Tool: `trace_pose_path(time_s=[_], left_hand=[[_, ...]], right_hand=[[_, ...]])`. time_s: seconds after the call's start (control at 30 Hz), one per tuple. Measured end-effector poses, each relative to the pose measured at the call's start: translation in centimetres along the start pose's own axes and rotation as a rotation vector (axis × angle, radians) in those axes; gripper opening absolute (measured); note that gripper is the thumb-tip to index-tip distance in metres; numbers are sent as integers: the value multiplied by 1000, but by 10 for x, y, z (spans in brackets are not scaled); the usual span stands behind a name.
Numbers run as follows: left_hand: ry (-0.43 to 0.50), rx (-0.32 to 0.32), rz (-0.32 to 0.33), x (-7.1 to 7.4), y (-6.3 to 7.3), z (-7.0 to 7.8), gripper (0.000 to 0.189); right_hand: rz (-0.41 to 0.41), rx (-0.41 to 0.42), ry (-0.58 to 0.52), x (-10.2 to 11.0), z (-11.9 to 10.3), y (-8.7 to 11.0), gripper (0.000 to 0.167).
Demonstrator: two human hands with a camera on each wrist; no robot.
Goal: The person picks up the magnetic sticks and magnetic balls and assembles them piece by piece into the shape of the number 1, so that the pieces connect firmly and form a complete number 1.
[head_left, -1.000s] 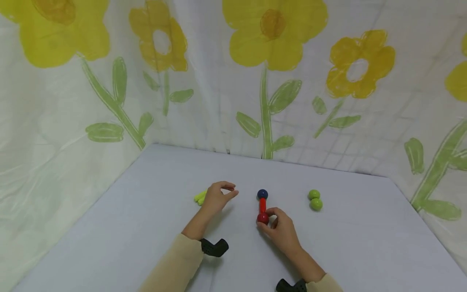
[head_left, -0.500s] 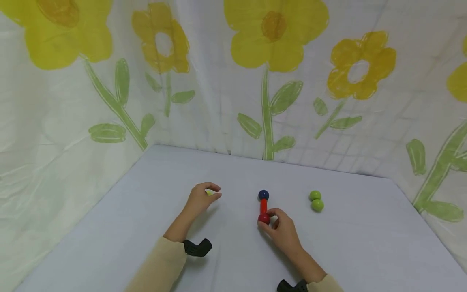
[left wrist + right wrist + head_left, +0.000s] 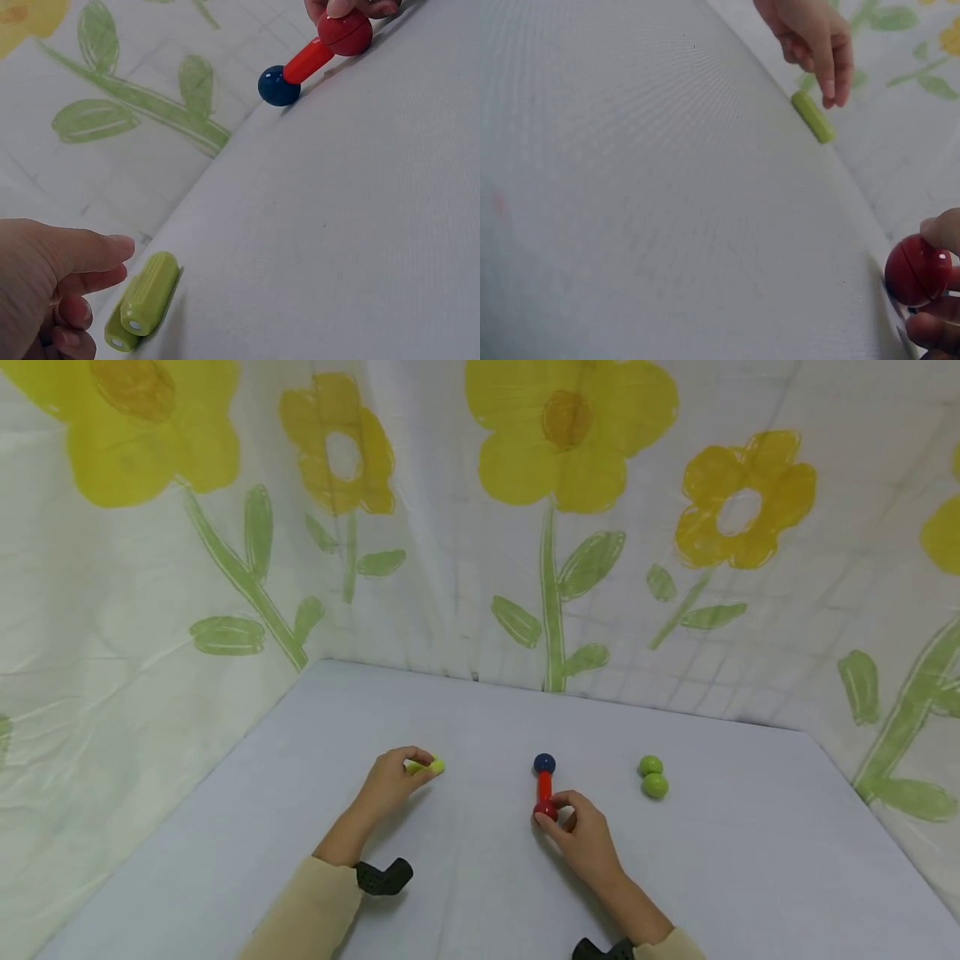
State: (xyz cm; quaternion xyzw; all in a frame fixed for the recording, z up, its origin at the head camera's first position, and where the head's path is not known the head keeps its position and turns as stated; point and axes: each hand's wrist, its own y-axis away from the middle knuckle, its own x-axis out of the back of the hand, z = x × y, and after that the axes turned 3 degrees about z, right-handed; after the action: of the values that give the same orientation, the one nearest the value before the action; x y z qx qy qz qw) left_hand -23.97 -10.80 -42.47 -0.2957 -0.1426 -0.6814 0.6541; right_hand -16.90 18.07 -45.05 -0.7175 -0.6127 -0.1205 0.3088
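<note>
Left hand [image 3: 388, 781]: was just beside the green sticks [image 3: 152, 292], fingers loosely bent, gripping nothing.
Right hand [image 3: 587, 843]: pinched the red ball [image 3: 346, 36].
Red stick [image 3: 544, 787]: ran forward from that ball to the blue ball [image 3: 544, 763].

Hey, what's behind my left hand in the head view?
Bits of green sticks show past your left hand; it covers the rest. The left wrist view shows two.
</note>
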Motion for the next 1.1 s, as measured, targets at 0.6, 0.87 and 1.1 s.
trace_pose_path(time_s=[0.6, 0.87, 1.1], left_hand=[[-161, -65, 55, -8, 0, -16, 16], [-226, -114, 53, -7, 3, -15, 14], [-251, -140, 12, -7, 4, -13, 15]], right_hand=[[-9, -52, -57, 1, 2, -1, 23], [-9, -61, -54, -1, 3, -1, 24], [-4, -65, -60, 0, 2, -1, 23]])
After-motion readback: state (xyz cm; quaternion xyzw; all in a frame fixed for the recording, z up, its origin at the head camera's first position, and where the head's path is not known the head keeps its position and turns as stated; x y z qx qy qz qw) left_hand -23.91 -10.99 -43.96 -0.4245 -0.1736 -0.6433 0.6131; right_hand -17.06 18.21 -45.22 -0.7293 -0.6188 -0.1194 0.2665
